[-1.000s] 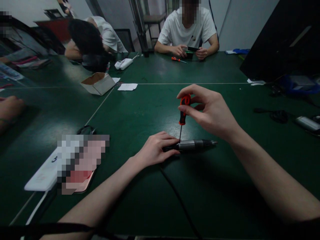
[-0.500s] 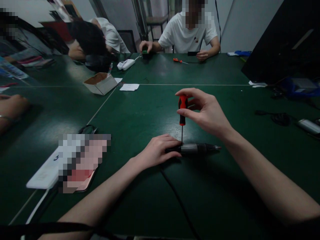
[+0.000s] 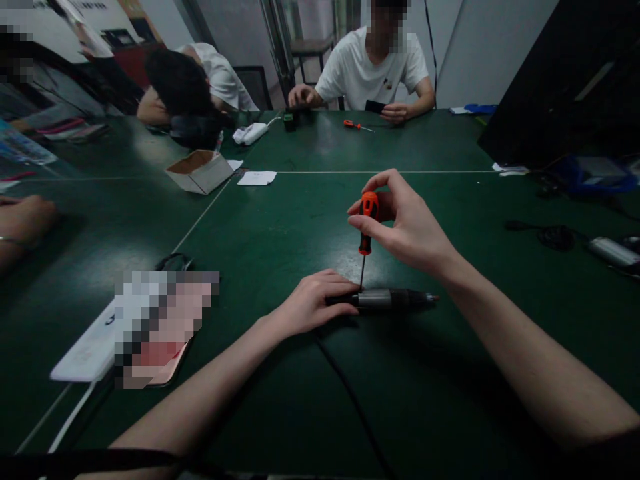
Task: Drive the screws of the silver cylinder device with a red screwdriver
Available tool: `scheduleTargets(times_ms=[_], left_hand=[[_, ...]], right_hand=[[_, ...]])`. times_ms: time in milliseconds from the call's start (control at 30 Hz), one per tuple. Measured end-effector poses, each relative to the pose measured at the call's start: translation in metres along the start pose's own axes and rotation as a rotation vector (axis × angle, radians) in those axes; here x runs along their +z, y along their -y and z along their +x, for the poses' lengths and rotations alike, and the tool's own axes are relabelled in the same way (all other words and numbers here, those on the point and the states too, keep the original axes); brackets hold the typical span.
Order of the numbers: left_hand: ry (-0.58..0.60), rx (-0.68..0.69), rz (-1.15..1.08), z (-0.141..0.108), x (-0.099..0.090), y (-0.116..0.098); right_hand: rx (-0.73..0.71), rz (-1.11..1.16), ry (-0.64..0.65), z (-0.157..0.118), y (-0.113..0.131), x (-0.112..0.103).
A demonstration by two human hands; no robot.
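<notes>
Has a white block (image 3: 100,337) beside a partly blurred pink slab (image 3: 174,330) toward the tabletop's (image 3: 280,233) near left; shows a box (image 3: 199,176) and paper (image 3: 257,178) farther back, a loose screwdriver (image 3: 354,125) by the far edge, a cord (image 3: 556,238) toward the right.

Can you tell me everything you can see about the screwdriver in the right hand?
The screwdriver has a chunky orange-red and black handle that looks like plastic or rubber, and a thin, dark shaft that looks like metal. It stands almost upright, handle up, with its top leaning slightly to the right. The right hand holds the handle with thumb and fingers. The shaft reaches down to the dark tool, close by the left hand. Its very tip is too small to make out.
</notes>
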State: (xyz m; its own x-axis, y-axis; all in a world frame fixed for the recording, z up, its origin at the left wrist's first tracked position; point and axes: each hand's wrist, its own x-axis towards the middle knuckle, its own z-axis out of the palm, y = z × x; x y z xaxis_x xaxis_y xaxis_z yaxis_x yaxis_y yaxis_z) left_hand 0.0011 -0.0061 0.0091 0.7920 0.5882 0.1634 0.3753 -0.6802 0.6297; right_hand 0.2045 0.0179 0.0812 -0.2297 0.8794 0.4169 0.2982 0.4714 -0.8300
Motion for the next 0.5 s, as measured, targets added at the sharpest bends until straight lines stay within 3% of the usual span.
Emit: scheduleTargets(times_ms=[300,500], left_hand=[[-0.036,0.010,-0.080,0.0006,0.0001,0.0026],[-0.039,-0.011,-0.093,0.0000,-0.0003,0.0035]], right_hand=[[-0.096,-0.129,0.106,0.0004,0.0000,-0.0033],[-0.019,-0.084,0.000,0.0009,-0.0055,-0.0011]])
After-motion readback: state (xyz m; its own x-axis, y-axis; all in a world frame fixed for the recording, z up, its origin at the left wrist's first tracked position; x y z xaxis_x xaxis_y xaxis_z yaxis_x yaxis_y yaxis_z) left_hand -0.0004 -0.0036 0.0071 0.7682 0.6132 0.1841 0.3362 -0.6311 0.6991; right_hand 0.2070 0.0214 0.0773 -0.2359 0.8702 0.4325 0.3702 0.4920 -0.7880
